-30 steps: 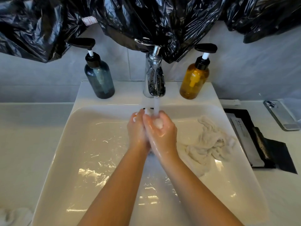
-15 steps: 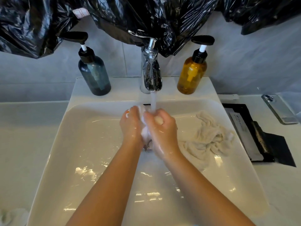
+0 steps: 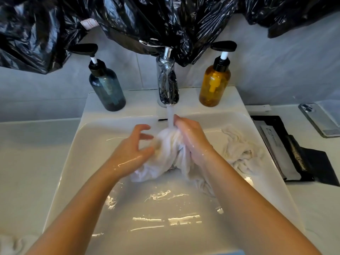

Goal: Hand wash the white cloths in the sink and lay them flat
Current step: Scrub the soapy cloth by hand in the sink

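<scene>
Under the running tap (image 3: 167, 85), the right hand (image 3: 193, 139) grips a bunched white cloth (image 3: 166, 153) while the left hand (image 3: 131, 151), fingers loosely spread, touches it.

You wore the single camera on your head, and it looked forward and steeply down into the sink (image 3: 79, 155) from close above, facing the faucet (image 3: 168, 85) and the grey wall (image 3: 276, 74) behind it. The wide lens bowed the counter (image 3: 27, 148) edges, and your forearms (image 3: 82, 208) ran from the bottom edge to mid-frame.
</scene>
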Tool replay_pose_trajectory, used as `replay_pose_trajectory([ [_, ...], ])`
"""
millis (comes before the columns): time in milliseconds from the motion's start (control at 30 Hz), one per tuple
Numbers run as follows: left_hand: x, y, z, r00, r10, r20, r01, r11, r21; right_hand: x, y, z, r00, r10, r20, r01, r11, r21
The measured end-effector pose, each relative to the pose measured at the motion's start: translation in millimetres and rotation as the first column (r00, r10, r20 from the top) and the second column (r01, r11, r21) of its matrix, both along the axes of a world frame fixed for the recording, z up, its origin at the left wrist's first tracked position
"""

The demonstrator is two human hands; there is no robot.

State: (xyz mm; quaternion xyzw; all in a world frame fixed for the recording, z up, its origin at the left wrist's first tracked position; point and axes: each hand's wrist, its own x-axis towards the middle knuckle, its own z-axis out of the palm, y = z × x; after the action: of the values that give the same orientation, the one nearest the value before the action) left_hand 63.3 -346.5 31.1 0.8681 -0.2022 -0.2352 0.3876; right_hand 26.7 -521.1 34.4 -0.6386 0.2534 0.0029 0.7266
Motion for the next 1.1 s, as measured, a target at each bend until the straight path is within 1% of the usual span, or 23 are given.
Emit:
replay_pose_trajectory([
  [67, -6.6, -12.8, 2.4, 0.989, -0.131, -0.062, 0.126, 0.989, -0.073, 1.7, 5.0, 6.0, 0.997, 0.040, 0.070, -0.040, 0.999, -0.011],
  [100, -8.1, -19.8, 2.4, 0.989, -0.131, -0.076, 0.123, 0.988, -0.097, 4.2, 4.2, 6.1, 0.995, 0.038, 0.089, -0.034, 0.999, -0.041],
  [133, -7.1, -25.9, 1.0, 0.993, -0.089, -0.074, 0.080, 0.991, -0.110, 5.6, 2.7, 8.2, 0.995, 0.016, 0.100, -0.010, 0.998, -0.059],
  [200, 2.8, -31.5, -1.3, 0.999, 0.043, 0.032, -0.039, 0.994, -0.101, 7.0, -3.5, 1.4, 0.991, -0.010, 0.133, 0.023, 0.995, -0.101],
  [233, 6.4, -32.7, 0.6, 0.994, 0.088, 0.068, -0.078, 0.987, -0.140, 4.5, -7.8, -3.9, 0.988, 0.014, 0.151, 0.006, 0.991, -0.132],
  [267, 9.8, -33.3, 1.5, 0.991, 0.108, 0.076, -0.089, 0.973, -0.215, -0.4, -11.6, -7.3, 0.983, 0.080, 0.163, -0.054, 0.986, -0.160],
  [333, 13.2, -34.0, 6.3, 0.991, 0.117, 0.071, -0.086, 0.938, -0.335, -12.1, -20.4, -17.5, 0.946, 0.278, 0.169, -0.256, 0.956, -0.144],
  [400, 15.8, -33.0, 11.1, 0.986, 0.161, 0.052, -0.129, 0.913, -0.386, -21.6, -32.2, -21.2, 0.894, 0.437, 0.097, -0.426, 0.897, -0.116],
  [467, 20.0, -27.9, 10.8, 0.970, 0.244, -0.001, -0.220, 0.874, -0.434, -24.9, -43.4, -20.1, 0.857, 0.515, -0.013, -0.512, 0.848, -0.133],
  [533, 19.6, -22.5, 7.6, 0.961, 0.267, -0.077, -0.272, 0.849, -0.454, -23.8, -47.3, -23.1, 0.893, 0.450, -0.020, -0.446, 0.876, -0.181],
  [567, 17.0, -21.4, 6.1, 0.962, 0.255, -0.097, -0.271, 0.855, -0.442, -22.5, -48.5, -27.5, 0.928, 0.372, 0.024, -0.364, 0.920, -0.145],
  [600, 13.6, -21.1, 4.3, 0.968, 0.234, -0.086, -0.248, 0.868, -0.430, -20.1, -47.8, -29.9, 0.959, 0.268, 0.088, -0.266, 0.963, -0.035],
  [633, 10.0, -21.9, 2.2, 0.974, 0.224, -0.030, -0.216, 0.884, -0.414, -17.2, -45.3, -32.0, 0.976, 0.165, 0.144, -0.185, 0.972, 0.142],
  [667, 5.9, -24.8, 0.4, 0.975, 0.222, 0.032, -0.190, 0.893, -0.409, -14.8, -41.1, -30.2, 0.986, 0.061, 0.156, -0.111, 0.935, 0.338],
  [700, 1.3, -29.2, -1.3, 0.969, 0.237, 0.075, -0.187, 0.892, -0.411, -12.6, -35.3, -26.8, 0.991, -0.019, 0.133, -0.050, 0.866, 0.497],
  [733, -4.7, -35.9, -1.1, 0.962, 0.258, 0.088, -0.201, 0.890, -0.410, -9.0, -27.6, -21.8, 0.998, -0.041, 0.054, 0.001, 0.812, 0.584],
  [767, -11.4, -45.6, -1.5, 0.956, 0.277, 0.093, -0.220, 0.892, -0.395, -5.9, -20.5, -18.3, 0.999, -0.044, -0.022, 0.048, 0.786, 0.617],
  [800, -19.5, -56.5, -0.8, 0.950, 0.302, 0.082, -0.252, 0.893, -0.374, -3.2, -12.1, -16.0, 0.995, -0.045, -0.085, 0.088, 0.782, 0.617],
  [833, -27.1, -69.4, -1.0, 0.938, 0.336, 0.090, -0.286, 0.893, -0.347, 1.4, -4.3, -18.0, 0.994, -0.056, -0.090, 0.100, 0.768, 0.632],
  [933, -26.9, -96.2, -7.2, 0.869, 0.450, 0.207, -0.411, 0.888, -0.206, 5.2, 17.2, -16.6, 0.982, -0.164, -0.098, 0.191, 0.815, 0.547],
  [1000, -7.0, -95.7, -13.9, 0.857, 0.499, 0.126, -0.450, 0.845, -0.288, 6.3, 22.8, -18.6, 0.967, -0.239, -0.085, 0.250, 0.839, 0.484],
  [1033, 4.7, -91.8, -15.9, 0.845, 0.528, 0.079, -0.487, 0.823, -0.292, 8.2, 22.3, -24.0, 0.961, -0.268, -0.066, 0.269, 0.856, 0.441],
  [1100, 17.2, -82.6, -21.1, 0.829, 0.555, 0.065, -0.521, 0.810, -0.271, 6.0, 17.4, -26.2, 0.959, -0.272, -0.085, 0.284, 0.901, 0.328],
])
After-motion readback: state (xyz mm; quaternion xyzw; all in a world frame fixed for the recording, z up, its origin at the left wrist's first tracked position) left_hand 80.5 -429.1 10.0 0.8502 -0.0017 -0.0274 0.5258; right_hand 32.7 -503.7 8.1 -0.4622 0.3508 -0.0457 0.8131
